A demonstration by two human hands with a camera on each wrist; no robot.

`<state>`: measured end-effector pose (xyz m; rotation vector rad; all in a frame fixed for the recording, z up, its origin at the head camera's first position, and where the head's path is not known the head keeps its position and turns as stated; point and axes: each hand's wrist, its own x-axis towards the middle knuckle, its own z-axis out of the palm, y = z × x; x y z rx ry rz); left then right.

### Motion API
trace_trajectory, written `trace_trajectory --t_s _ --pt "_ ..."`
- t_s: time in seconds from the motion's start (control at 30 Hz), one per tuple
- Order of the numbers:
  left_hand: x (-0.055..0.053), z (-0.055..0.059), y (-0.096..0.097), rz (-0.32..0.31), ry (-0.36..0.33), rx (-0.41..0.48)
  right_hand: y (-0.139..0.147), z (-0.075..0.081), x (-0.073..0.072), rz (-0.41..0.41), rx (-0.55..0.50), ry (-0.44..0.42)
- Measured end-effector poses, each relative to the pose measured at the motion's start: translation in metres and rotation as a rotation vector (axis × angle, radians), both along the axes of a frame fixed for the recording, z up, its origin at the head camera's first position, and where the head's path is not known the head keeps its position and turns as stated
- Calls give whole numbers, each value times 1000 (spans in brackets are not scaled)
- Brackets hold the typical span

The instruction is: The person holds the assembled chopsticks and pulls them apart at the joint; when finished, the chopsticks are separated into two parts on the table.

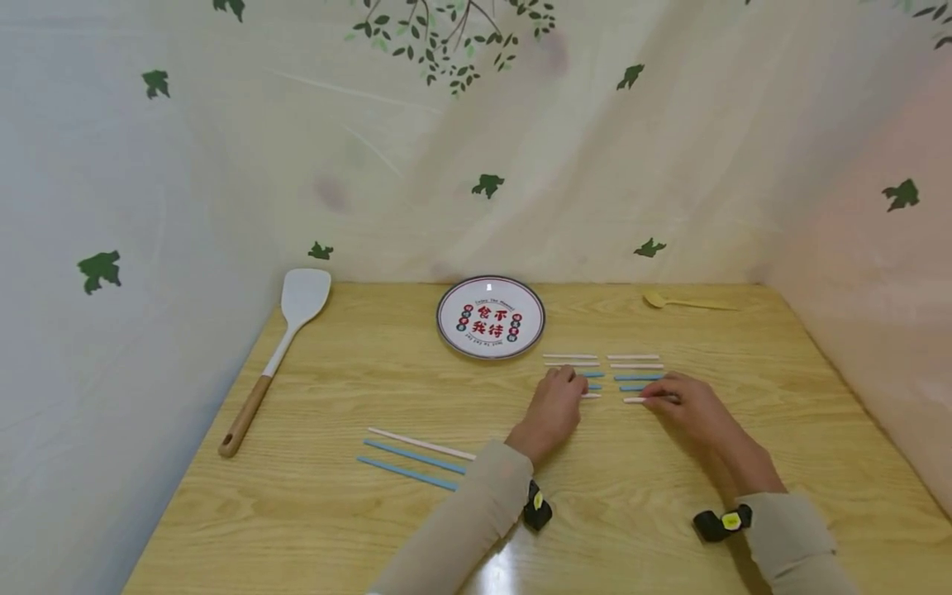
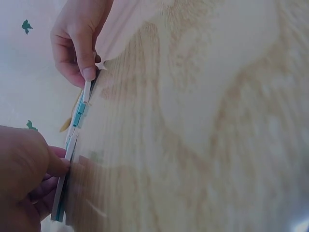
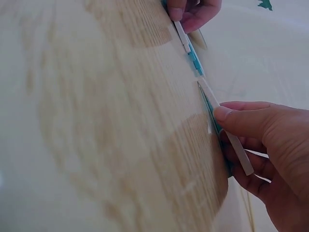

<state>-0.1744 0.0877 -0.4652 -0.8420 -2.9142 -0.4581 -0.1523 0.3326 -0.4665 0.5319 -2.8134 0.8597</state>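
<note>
On the wooden table, short white and blue chopstick pieces lie in two columns, left and right. My left hand (image 1: 549, 411) pinches the nearest white piece (image 2: 60, 191) of the left column between thumb and fingers. The right hand (image 1: 692, 411) pinches the nearest white piece (image 3: 235, 142) of the right column, its fingers curled beneath. The inner ends of both pieces point toward each other across a gap. Just beyond lie blue pieces (image 1: 637, 378) and white pieces (image 1: 634, 357), some partly covered by the hands.
Three long chopsticks, one white (image 1: 416, 441) and two blue (image 1: 405, 472), lie left of my left forearm, which covers their right ends. A decorated plate (image 1: 491, 349) sits at the back. The spatula (image 1: 277, 351) lies at left, a small yellow spoon (image 1: 687, 303) at back right.
</note>
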Motion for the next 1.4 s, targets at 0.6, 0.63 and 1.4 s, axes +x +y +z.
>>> trace_trajectory --t_s 0.6,0.63,1.4 --pt "3 3 2 -14 -18 -27 1 0 0 -6 69 63" --pt "3 3 2 -17 -11 -34 1 1 0 -8 70 59" --pt "26 44 -100 -35 38 212 -61 31 9 64 -44 61"
